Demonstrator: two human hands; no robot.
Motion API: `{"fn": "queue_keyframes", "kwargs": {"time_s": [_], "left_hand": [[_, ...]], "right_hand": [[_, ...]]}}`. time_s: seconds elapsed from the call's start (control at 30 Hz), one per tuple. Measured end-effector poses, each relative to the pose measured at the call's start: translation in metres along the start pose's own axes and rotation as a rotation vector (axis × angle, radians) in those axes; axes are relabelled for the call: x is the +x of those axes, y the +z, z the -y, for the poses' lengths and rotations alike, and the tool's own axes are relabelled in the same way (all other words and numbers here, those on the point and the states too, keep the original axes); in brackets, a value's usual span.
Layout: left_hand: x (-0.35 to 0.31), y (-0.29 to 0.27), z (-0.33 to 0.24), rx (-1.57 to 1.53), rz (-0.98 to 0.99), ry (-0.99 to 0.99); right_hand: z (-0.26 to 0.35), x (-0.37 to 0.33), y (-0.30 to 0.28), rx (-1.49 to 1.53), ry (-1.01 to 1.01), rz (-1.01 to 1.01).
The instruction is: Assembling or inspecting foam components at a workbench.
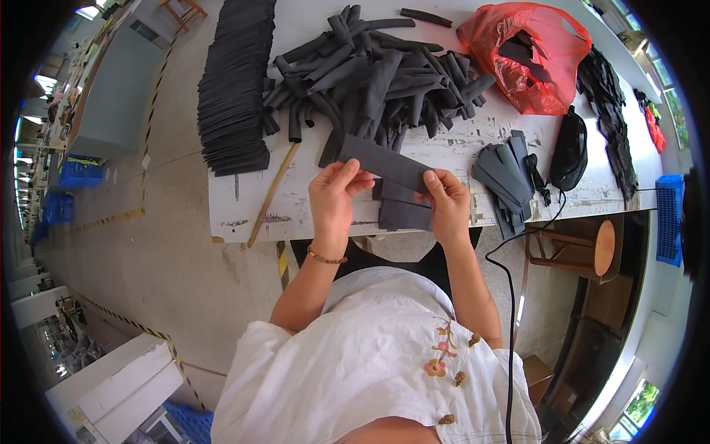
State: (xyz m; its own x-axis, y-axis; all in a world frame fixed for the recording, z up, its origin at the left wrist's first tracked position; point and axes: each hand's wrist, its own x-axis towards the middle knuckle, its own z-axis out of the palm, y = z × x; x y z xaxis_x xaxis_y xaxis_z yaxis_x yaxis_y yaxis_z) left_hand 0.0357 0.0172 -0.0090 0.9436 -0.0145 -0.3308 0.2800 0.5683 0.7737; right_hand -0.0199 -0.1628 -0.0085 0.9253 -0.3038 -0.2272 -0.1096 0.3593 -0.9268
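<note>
A flat dark grey fabric strip [384, 164] is stretched between my two hands above the front of the white table. My left hand [336, 194] pinches its left end between thumb and fingers. At the other end my right hand [447, 201] grips it the same way. Below the strip, a few more flat grey pieces [405, 214] lie at the table's front edge. Just beyond my hands is a loose heap of rolled dark grey fabric pieces [377, 81]. To the right, a fanned stack of grey strips [504, 174] rests near the edge.
A long neat stack of dark pieces [235, 89] lines the left side of the table [222, 203], near a thin wooden stick [274, 194]. Farther right are a red plastic bag [481, 29], a black pouch [569, 152] and a black cable [510, 277]. A wooden stool [604, 248] stands below.
</note>
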Motion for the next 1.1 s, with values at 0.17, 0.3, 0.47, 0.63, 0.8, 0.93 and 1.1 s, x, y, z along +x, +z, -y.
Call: {"fn": "queue_keyframes", "kwargs": {"time_s": [0.17, 0.3, 0.47, 0.63, 0.8, 0.93, 1.1], "left_hand": [[0.003, -0.003, -0.005, 0.03, 0.099, -0.048], [0.007, -0.005, -0.005, 0.042, 0.068, -0.045], [0.009, -0.007, 0.0, 0.016, 0.104, 0.034], [0.0, 0.001, 0.012, 0.088, 0.169, -0.217], [0.001, -0.001, 0.019, 0.035, 0.242, -0.185], [-0.008, 0.011, 0.021, 0.002, 0.229, -0.292], [-0.017, 0.016, 0.043, 0.077, 0.257, -0.418]], "right_hand": [[-0.001, 0.002, -0.005, -0.006, 0.035, -0.052], [0.0, 0.004, -0.009, -0.051, 0.028, -0.042], [-0.002, 0.002, -0.005, -0.077, 0.004, -0.047], [-0.005, 0.004, -0.004, -0.072, 0.007, -0.046], [-0.004, 0.003, -0.007, -0.093, 0.03, -0.068], [-0.004, 0.004, -0.006, -0.087, 0.033, -0.081], [-0.013, 0.001, -0.001, -0.128, -0.024, -0.094]]}}
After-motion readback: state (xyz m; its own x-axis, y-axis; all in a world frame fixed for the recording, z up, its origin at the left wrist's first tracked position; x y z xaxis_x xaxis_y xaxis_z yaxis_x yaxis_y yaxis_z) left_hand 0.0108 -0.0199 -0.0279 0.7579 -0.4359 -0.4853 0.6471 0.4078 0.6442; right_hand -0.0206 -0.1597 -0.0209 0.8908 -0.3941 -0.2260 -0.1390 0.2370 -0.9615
